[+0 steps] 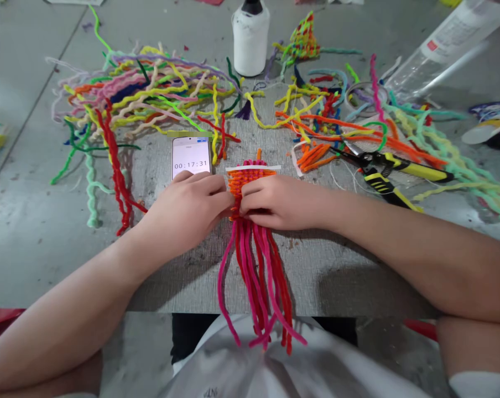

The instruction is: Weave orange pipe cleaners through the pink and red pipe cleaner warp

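Note:
A small woven piece of fuzzy craft stems (254, 176), orange across and pink and red lengthwise, lies in front of me on the table. Across its top runs a white strip (254, 168). Its long pink and red ends (256, 265) hang over the table's front edge onto my shirt. At the weave's left edge my left hand (196, 202) is closed, fingertips pinching there. My right hand (270, 202) lies over its right part with curled fingers gripping the weave. The fingertips of both hands are partly hidden. Behind my left hand is a phone (191, 155) showing a timer.
A heap of coloured stems (150, 94) lies at the back left. Yellow-black pliers (386, 168), orange stems (316, 157) and pale green stems (453, 155) are on the right. A white bottle (251, 41), a woven triangle (303, 41) and a clear plastic tube (444, 50) stand or lie behind.

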Motion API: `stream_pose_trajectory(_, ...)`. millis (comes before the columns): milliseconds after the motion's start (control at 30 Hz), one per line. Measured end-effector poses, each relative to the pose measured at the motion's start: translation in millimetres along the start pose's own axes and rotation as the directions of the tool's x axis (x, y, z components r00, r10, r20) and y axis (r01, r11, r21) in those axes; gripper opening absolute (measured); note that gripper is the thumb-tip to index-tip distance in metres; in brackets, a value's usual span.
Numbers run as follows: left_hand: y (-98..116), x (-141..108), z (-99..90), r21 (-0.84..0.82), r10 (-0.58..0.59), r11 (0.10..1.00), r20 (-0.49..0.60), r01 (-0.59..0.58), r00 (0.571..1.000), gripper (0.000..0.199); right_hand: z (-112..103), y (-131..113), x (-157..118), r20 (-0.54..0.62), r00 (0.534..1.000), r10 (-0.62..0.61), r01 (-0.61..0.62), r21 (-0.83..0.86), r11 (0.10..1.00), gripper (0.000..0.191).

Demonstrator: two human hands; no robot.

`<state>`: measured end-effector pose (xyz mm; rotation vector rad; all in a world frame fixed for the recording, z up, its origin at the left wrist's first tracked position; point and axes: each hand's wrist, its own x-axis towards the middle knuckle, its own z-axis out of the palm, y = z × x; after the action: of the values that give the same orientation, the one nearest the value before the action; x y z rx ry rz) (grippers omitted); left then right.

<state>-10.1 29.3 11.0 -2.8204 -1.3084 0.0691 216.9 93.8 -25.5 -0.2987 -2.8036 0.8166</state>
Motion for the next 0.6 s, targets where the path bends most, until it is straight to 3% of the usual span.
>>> stream_pose_trajectory(200,-2.8,0.1,2.8,-0.021,-0.046,0.999,0.002,0.046,0.999,0.015,1.1,-1.0,0.9,0.009,1.0,0.025,-0.025,-0.015,1.0,0.018)
stream_pose_trajectory(367,-3.7,-0.7,5.2,-0.09,-0.027,0.996,-0.033,0.024,0.999,0.02,1.0,-1.9,1.7,0.02,0.999,0.04,-0.04,-0.015,0.999,0.018)
stream_pose_trajectory(600,0.7,-0.6,3.9,-0.056,0.004,0.998,0.006,-0.004,1.0,0.016,0.1,-2.4,1.4,0.019,0.999,0.029,-0.029,-0.033,0.999,0.017)
